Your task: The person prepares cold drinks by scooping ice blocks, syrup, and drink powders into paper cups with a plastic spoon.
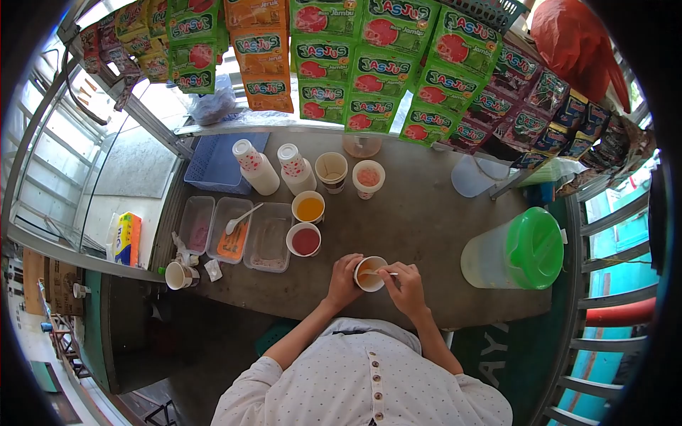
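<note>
A white paper cup (363, 285) with some orange contents stands near the table's front edge, close to my body. My left hand (344, 281) is wrapped round its left side. In my right hand (405, 287) the fingers pinch a white spoon (384, 273), whose other end dips into the cup. Just beyond my left hand, a cup of red drink (306, 240) stands beside a cup of orange drink (310, 206). Farther back are a cup with pinkish contents (368, 177) and a light-brown paper cup (331, 170).
Left are plastic tubs (268, 245), one with a white spoon (241, 219), stacked cups (259, 172) and a blue basket (213, 167). A green-lidded jug (511, 248) stands at right. Drink sachets (383, 71) hang overhead; a cup (180, 275) sits at the left edge.
</note>
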Action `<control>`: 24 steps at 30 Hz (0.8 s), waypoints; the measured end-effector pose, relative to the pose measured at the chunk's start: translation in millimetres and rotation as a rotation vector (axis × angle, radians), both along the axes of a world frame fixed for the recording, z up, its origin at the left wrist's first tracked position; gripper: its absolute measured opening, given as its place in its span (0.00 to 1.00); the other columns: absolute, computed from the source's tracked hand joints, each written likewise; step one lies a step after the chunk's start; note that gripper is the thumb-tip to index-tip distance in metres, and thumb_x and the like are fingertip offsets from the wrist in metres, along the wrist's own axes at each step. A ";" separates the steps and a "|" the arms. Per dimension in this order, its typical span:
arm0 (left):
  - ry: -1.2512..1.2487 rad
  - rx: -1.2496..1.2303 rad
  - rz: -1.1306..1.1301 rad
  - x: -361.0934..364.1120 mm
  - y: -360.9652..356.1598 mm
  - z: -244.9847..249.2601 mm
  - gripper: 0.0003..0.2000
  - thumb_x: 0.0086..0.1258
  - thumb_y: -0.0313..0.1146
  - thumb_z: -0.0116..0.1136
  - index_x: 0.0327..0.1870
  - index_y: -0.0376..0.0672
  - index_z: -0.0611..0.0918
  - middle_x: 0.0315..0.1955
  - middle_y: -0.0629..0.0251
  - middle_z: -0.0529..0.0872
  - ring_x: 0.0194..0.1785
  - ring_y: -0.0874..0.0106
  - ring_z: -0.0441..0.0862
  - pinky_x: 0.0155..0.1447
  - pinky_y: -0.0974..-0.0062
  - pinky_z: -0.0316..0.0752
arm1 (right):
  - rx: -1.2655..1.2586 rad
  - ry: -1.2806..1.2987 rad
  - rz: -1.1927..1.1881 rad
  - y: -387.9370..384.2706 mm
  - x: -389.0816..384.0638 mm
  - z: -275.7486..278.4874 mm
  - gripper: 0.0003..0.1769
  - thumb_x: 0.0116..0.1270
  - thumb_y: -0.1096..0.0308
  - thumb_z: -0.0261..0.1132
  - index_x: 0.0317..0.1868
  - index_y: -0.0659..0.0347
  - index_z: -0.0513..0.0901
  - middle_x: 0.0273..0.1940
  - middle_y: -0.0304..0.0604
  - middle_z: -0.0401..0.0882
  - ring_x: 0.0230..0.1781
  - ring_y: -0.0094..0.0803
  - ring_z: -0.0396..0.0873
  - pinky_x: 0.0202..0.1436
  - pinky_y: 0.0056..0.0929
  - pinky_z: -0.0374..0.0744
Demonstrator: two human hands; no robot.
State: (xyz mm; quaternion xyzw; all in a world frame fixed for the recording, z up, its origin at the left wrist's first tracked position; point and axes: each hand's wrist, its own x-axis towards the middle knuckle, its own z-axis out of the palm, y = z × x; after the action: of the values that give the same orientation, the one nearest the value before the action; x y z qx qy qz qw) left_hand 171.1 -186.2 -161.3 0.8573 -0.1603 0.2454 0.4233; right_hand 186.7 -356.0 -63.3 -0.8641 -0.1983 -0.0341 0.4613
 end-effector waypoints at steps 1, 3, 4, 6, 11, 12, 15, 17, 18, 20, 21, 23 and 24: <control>0.012 -0.009 -0.002 0.5 -0.6 0.3 0.36 0.41 0.30 0.74 0.55 0.44 0.67 0.51 0.57 0.75 0.54 0.58 0.74 0.55 0.61 0.68 | -0.002 -0.022 -0.007 -0.4 1.7 -0.4 0.08 0.65 0.66 0.61 0.33 0.60 0.84 0.31 0.37 0.83 0.22 0.29 0.72 0.37 0.28 0.66; 0.011 0.000 -0.015 0.9 -0.2 -0.4 0.36 0.41 0.30 0.74 0.55 0.44 0.67 0.51 0.57 0.75 0.54 0.58 0.74 0.55 0.61 0.68 | -0.005 -0.043 -0.026 -1.6 2.0 -0.5 0.08 0.65 0.66 0.61 0.33 0.60 0.84 0.31 0.37 0.83 0.23 0.29 0.72 0.36 0.27 0.66; 0.008 0.010 -0.018 1.7 -0.1 -1.2 0.36 0.41 0.30 0.74 0.55 0.44 0.67 0.51 0.58 0.75 0.54 0.58 0.74 0.55 0.61 0.68 | 0.008 -0.061 -0.043 -0.6 2.4 0.0 0.08 0.65 0.65 0.61 0.33 0.60 0.83 0.30 0.37 0.82 0.22 0.29 0.73 0.36 0.28 0.65; 0.006 0.008 -0.021 2.3 -0.5 -2.3 0.36 0.41 0.30 0.74 0.55 0.44 0.67 0.50 0.58 0.76 0.54 0.58 0.74 0.55 0.61 0.68 | 0.022 -0.081 -0.059 1.1 2.9 -1.1 0.09 0.65 0.64 0.61 0.33 0.60 0.83 0.29 0.37 0.81 0.21 0.28 0.74 0.36 0.29 0.65; 0.037 -0.016 -0.013 1.5 -0.3 -1.7 0.36 0.41 0.30 0.74 0.55 0.44 0.67 0.51 0.58 0.76 0.53 0.58 0.75 0.55 0.61 0.68 | 0.025 -0.073 -0.039 2.0 -4.8 -5.4 0.09 0.65 0.64 0.61 0.33 0.59 0.83 0.29 0.38 0.81 0.21 0.29 0.73 0.37 0.30 0.65; 0.025 -0.015 -0.017 1.3 -0.4 -1.3 0.36 0.41 0.30 0.74 0.55 0.44 0.67 0.51 0.57 0.75 0.53 0.58 0.74 0.55 0.61 0.68 | 0.025 -0.073 -0.038 1.3 -5.7 -6.2 0.09 0.65 0.64 0.61 0.33 0.59 0.83 0.29 0.38 0.81 0.21 0.29 0.73 0.37 0.30 0.65; 0.016 -0.008 -0.025 0.5 -0.3 -1.1 0.36 0.41 0.30 0.75 0.55 0.44 0.67 0.50 0.56 0.76 0.53 0.57 0.74 0.56 0.61 0.68 | -0.023 -0.078 -0.009 -1.4 -6.6 -7.6 0.09 0.65 0.63 0.61 0.32 0.59 0.83 0.29 0.38 0.81 0.21 0.30 0.73 0.37 0.30 0.65; 0.016 0.000 -0.030 0.5 -0.1 -1.2 0.36 0.41 0.29 0.76 0.54 0.43 0.67 0.49 0.55 0.76 0.53 0.55 0.74 0.57 0.61 0.69 | -0.024 -0.086 0.000 -0.5 -5.1 -6.6 0.09 0.65 0.64 0.62 0.33 0.59 0.83 0.28 0.38 0.81 0.22 0.30 0.74 0.36 0.30 0.65; 0.002 0.000 -0.035 0.7 -0.1 -1.5 0.36 0.42 0.30 0.75 0.55 0.44 0.67 0.50 0.56 0.76 0.53 0.57 0.74 0.56 0.61 0.68 | -0.023 -0.087 0.000 0.5 -4.3 -6.5 0.09 0.65 0.64 0.62 0.33 0.59 0.83 0.28 0.38 0.81 0.22 0.30 0.74 0.36 0.30 0.65; -0.015 0.004 -0.045 1.6 0.4 -1.9 0.36 0.42 0.31 0.74 0.55 0.44 0.66 0.51 0.57 0.75 0.54 0.58 0.74 0.55 0.61 0.68 | 0.012 -0.090 -0.022 4.1 -2.4 -6.5 0.08 0.65 0.64 0.62 0.33 0.58 0.83 0.29 0.39 0.81 0.23 0.30 0.74 0.36 0.30 0.65; -0.018 -0.002 -0.043 1.4 0.3 -1.2 0.36 0.42 0.31 0.74 0.55 0.44 0.66 0.51 0.57 0.75 0.54 0.58 0.74 0.55 0.62 0.68 | 0.014 -0.091 -0.027 6.3 -1.0 -5.7 0.08 0.65 0.64 0.62 0.33 0.58 0.83 0.29 0.39 0.81 0.23 0.30 0.74 0.36 0.30 0.65; -0.015 -0.008 -0.049 0.7 0.9 -0.2 0.36 0.42 0.31 0.74 0.55 0.44 0.66 0.51 0.56 0.75 0.54 0.58 0.74 0.55 0.62 0.68 | 0.055 -0.135 -0.064 10.5 -0.7 -3.0 0.08 0.65 0.64 0.62 0.34 0.58 0.83 0.30 0.38 0.82 0.24 0.30 0.75 0.35 0.30 0.65; -0.002 -0.009 -0.050 0.4 1.0 -0.2 0.37 0.42 0.31 0.74 0.55 0.44 0.66 0.51 0.56 0.75 0.54 0.58 0.74 0.55 0.62 0.68 | 0.053 -0.132 -0.071 11.5 -2.5 -1.8 0.08 0.65 0.64 0.62 0.34 0.58 0.83 0.30 0.38 0.82 0.24 0.30 0.75 0.35 0.30 0.65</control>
State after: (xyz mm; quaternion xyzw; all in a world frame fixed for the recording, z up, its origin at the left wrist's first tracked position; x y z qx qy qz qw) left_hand 171.5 -185.1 -161.6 0.8509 -0.1808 0.2364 0.4330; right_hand 184.2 -344.6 -65.1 -0.8540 -0.1965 -0.1125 0.4684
